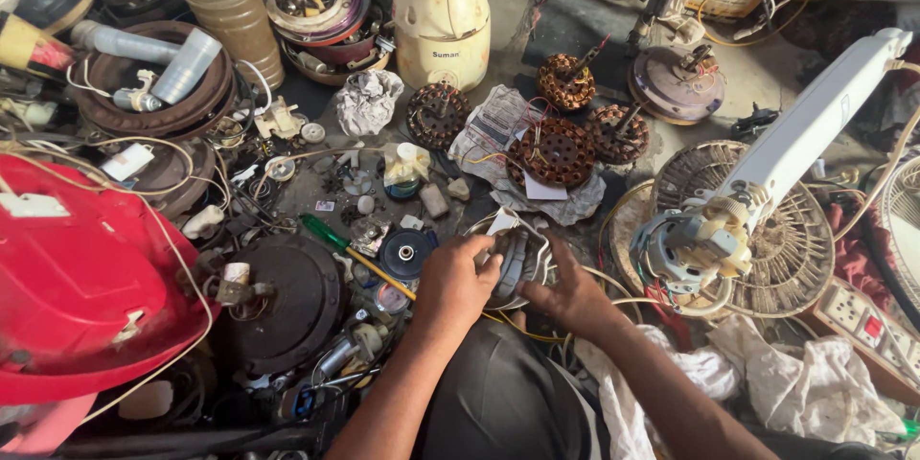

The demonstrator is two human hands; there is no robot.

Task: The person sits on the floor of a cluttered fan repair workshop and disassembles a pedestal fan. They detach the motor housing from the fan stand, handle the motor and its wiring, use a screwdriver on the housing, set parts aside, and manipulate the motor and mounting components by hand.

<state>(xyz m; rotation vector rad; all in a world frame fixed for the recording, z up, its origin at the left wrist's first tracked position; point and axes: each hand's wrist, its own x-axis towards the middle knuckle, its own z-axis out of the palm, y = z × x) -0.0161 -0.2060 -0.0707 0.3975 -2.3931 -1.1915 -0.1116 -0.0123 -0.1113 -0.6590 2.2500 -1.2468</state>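
Observation:
My left hand (pixel 454 280) and my right hand (pixel 567 295) both grip a round grey fan motor housing (pixel 518 259) held low in the middle, with yellow wires trailing under it. The left hand closes over its left rim, the right hand cups its right underside. A green-handled screwdriver (pixel 337 241) lies just left of the left hand, beside a black round cap (pixel 405 253).
Copper-wound motor stators (pixel 556 149) sit on paper beyond the hands. A white pedestal fan body (pixel 757 187) lies on a wire guard at right. A red casing (pixel 67 278) fills the left. A cream mixer base (pixel 442 14) stands at the back. White cloth (pixel 815 383) lies lower right.

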